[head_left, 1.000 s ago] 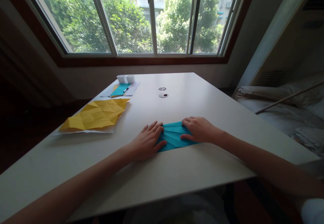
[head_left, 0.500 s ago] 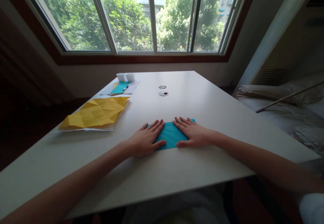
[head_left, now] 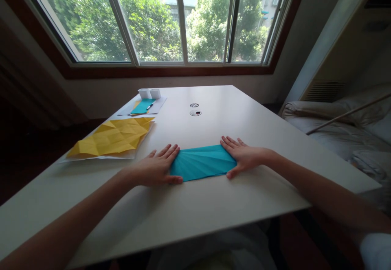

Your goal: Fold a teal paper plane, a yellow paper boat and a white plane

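A folded sheet of blue paper lies flat on the white table in front of me, with crease lines fanning across it. My left hand rests on its left end, fingers spread and thumb near the lower edge. At the opposite end my right hand is laid flat with its fingers stretched out, covering the right edge of the paper. Neither hand grips anything; both press from above. The outer ends of the paper are partly hidden beneath the hands.
To the left, a creased yellow paper lies over white sheets. Farther back are a small blue sheet, a pen and two white containers. Round cable-hole covers sit mid-table. A sofa stands at the right.
Both hands have slid outward, the left one to the left and the right one to the right. More of the blue paper's middle now shows. The view has shifted slightly.
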`<action>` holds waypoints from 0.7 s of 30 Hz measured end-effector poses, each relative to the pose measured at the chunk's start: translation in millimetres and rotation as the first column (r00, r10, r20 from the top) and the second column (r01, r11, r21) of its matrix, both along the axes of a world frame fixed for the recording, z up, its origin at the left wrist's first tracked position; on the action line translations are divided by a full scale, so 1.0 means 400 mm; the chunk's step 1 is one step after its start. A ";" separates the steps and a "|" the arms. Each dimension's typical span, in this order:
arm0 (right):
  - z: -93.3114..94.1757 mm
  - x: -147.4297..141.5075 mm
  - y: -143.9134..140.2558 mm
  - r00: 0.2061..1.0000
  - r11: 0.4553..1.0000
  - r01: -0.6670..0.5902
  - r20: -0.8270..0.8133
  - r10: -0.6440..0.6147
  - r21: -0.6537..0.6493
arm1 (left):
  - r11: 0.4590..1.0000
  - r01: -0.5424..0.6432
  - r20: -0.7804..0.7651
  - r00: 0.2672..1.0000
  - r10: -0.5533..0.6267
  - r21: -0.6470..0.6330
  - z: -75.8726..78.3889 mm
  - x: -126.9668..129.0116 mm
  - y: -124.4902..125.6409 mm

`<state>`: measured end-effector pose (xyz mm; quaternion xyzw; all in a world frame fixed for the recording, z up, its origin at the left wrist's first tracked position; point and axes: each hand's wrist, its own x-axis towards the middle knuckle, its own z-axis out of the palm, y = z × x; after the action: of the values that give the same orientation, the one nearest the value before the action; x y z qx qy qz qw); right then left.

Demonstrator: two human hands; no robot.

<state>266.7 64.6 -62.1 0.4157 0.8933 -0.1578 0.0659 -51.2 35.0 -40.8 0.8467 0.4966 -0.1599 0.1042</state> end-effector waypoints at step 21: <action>0.046 -0.040 -0.016 0.895 0.806 -0.379 -0.041 0.444 0.454 | 0.781 0.375 0.158 0.847 -0.508 0.500 0.014 0.003 0.011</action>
<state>250.6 58.2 -43.7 0.2032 0.9767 0.0337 -0.0609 -50.2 39.6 -35.1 0.9543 0.2847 0.0626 -0.0653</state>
